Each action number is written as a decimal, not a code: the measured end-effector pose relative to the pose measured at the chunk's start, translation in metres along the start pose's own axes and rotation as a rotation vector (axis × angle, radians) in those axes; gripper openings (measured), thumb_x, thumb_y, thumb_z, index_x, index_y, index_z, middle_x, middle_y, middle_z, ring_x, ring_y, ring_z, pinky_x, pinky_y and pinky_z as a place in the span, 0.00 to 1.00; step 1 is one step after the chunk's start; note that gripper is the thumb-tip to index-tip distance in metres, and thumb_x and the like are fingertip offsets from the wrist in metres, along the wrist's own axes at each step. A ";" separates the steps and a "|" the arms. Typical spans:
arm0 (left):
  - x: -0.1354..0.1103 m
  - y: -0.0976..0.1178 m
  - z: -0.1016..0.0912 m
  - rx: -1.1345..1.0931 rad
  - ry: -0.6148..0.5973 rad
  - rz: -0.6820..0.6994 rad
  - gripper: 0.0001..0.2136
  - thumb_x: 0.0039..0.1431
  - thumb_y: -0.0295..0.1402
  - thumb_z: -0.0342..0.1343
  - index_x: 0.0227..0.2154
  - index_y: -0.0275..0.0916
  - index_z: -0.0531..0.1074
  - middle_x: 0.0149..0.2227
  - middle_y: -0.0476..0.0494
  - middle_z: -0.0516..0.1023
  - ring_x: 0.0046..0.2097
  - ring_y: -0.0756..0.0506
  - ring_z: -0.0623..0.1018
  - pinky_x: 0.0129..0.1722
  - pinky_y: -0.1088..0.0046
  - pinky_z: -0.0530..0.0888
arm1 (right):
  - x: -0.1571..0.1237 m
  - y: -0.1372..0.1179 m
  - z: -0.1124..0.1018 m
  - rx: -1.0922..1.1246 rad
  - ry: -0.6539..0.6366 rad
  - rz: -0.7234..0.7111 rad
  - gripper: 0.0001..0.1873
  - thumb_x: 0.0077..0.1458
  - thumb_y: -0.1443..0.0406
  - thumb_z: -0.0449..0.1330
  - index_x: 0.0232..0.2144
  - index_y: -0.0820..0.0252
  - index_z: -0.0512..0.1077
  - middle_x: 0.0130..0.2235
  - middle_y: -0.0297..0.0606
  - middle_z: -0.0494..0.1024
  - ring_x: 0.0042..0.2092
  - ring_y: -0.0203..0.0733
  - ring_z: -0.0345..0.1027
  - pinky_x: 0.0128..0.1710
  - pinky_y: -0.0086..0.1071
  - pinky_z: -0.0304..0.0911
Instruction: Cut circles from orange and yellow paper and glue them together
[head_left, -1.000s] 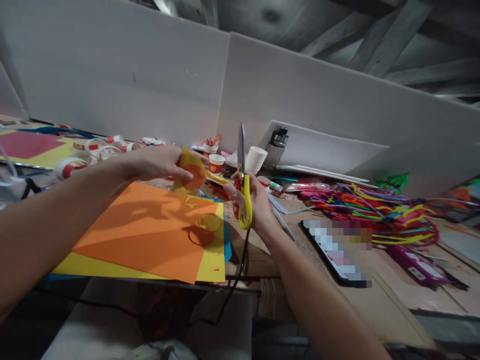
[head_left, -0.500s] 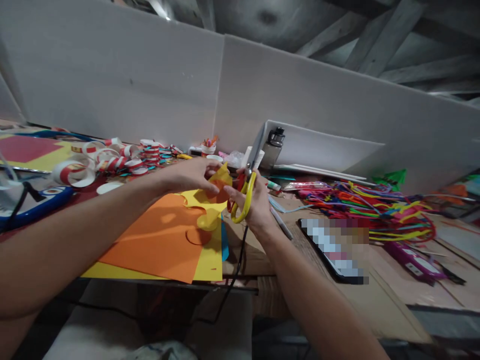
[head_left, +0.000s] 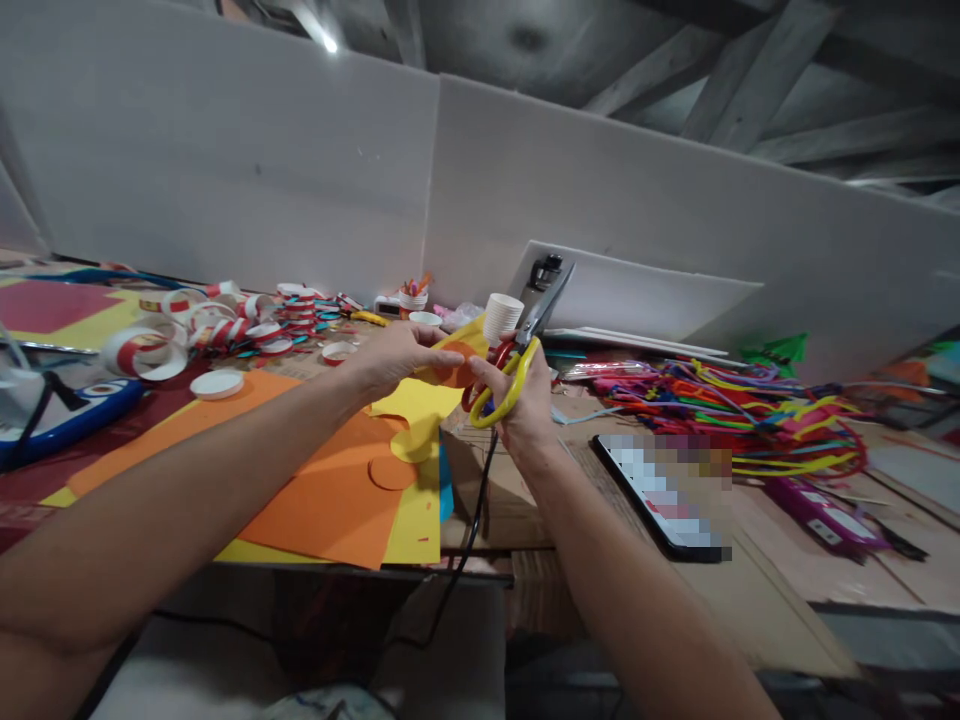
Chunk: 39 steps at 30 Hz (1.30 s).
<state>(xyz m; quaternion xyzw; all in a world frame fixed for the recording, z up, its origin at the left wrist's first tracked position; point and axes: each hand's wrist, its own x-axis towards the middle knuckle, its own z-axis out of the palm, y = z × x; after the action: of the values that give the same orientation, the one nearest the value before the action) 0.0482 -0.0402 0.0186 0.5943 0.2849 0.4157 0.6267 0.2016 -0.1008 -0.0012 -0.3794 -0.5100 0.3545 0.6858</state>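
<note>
My left hand (head_left: pixel 394 358) pinches a yellow paper piece (head_left: pixel 420 402) with an orange round shape (head_left: pixel 459 368) on it, held above the table. My right hand (head_left: pixel 517 400) grips yellow-handled scissors (head_left: pixel 517 375), blades pointing up and to the right, right beside the paper. Below lie large orange sheets (head_left: pixel 337 490) on a yellow sheet (head_left: pixel 416 515), with a cut orange circle (head_left: pixel 391 472) on top.
Red-and-white paper rings (head_left: pixel 195 320) and a white lid (head_left: pixel 216 384) lie at the left. White paper cup (head_left: pixel 501 317) and dark bottle (head_left: pixel 544 275) stand behind the hands. A phone (head_left: pixel 664 490) and a heap of coloured pipe cleaners (head_left: pixel 757 410) lie to the right. A black cable (head_left: pixel 469 540) hangs over the table edge.
Both hands came together: the left brought the yellow-orange piece toward the scissors, and the scissors tipped from upright to slanting right. The view shifted slightly.
</note>
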 end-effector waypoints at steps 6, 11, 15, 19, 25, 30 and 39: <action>0.000 -0.003 -0.006 -0.055 -0.065 -0.077 0.07 0.42 0.24 0.70 0.27 0.32 0.79 0.26 0.40 0.79 0.25 0.48 0.76 0.27 0.72 0.71 | 0.001 0.004 0.002 -0.138 -0.056 -0.036 0.31 0.45 0.52 0.70 0.44 0.50 0.57 0.34 0.30 0.68 0.26 0.33 0.62 0.22 0.29 0.64; 0.000 -0.006 -0.018 -0.235 0.022 -0.124 0.10 0.41 0.23 0.70 0.30 0.32 0.79 0.29 0.41 0.81 0.28 0.47 0.79 0.30 0.71 0.75 | -0.001 0.005 0.005 -0.185 -0.158 0.039 0.29 0.51 0.49 0.65 0.49 0.49 0.58 0.33 0.30 0.67 0.25 0.33 0.60 0.22 0.28 0.60; 0.000 -0.002 -0.027 -0.321 0.172 -0.097 0.09 0.43 0.22 0.69 0.30 0.34 0.77 0.30 0.44 0.80 0.29 0.49 0.78 0.29 0.75 0.75 | 0.000 0.013 0.002 -0.363 -0.252 0.023 0.30 0.51 0.52 0.65 0.51 0.52 0.59 0.37 0.33 0.71 0.33 0.36 0.65 0.33 0.32 0.66; -0.001 0.004 -0.029 -0.372 0.234 -0.036 0.10 0.43 0.21 0.67 0.30 0.36 0.75 0.30 0.49 0.79 0.28 0.51 0.77 0.28 0.76 0.73 | -0.001 0.016 -0.001 -0.575 -0.329 -0.022 0.20 0.56 0.52 0.61 0.45 0.56 0.65 0.36 0.35 0.72 0.38 0.40 0.67 0.39 0.34 0.64; -0.001 0.004 -0.028 -0.363 0.204 0.065 0.13 0.41 0.22 0.68 0.32 0.36 0.75 0.30 0.48 0.79 0.29 0.50 0.78 0.30 0.74 0.75 | -0.004 0.008 0.000 -0.686 -0.375 -0.091 0.19 0.60 0.48 0.55 0.32 0.56 0.63 0.31 0.34 0.70 0.33 0.37 0.63 0.34 0.31 0.60; 0.000 0.002 -0.026 -0.362 0.201 0.101 0.13 0.41 0.22 0.68 0.32 0.36 0.75 0.29 0.48 0.79 0.29 0.50 0.77 0.31 0.75 0.74 | -0.004 0.008 0.001 -0.639 -0.400 -0.010 0.23 0.57 0.43 0.55 0.34 0.55 0.64 0.29 0.32 0.68 0.27 0.34 0.57 0.25 0.27 0.55; 0.000 0.001 -0.027 -0.360 0.169 0.118 0.13 0.41 0.24 0.70 0.33 0.33 0.76 0.29 0.46 0.80 0.29 0.48 0.79 0.32 0.73 0.75 | -0.003 0.010 -0.001 -0.611 -0.406 0.014 0.22 0.57 0.43 0.56 0.32 0.55 0.62 0.25 0.29 0.62 0.23 0.32 0.52 0.21 0.25 0.50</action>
<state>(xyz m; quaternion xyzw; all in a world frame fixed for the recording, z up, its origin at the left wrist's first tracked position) 0.0250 -0.0259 0.0155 0.4513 0.2223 0.5441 0.6714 0.2004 -0.0987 -0.0117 -0.4923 -0.7154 0.2585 0.4232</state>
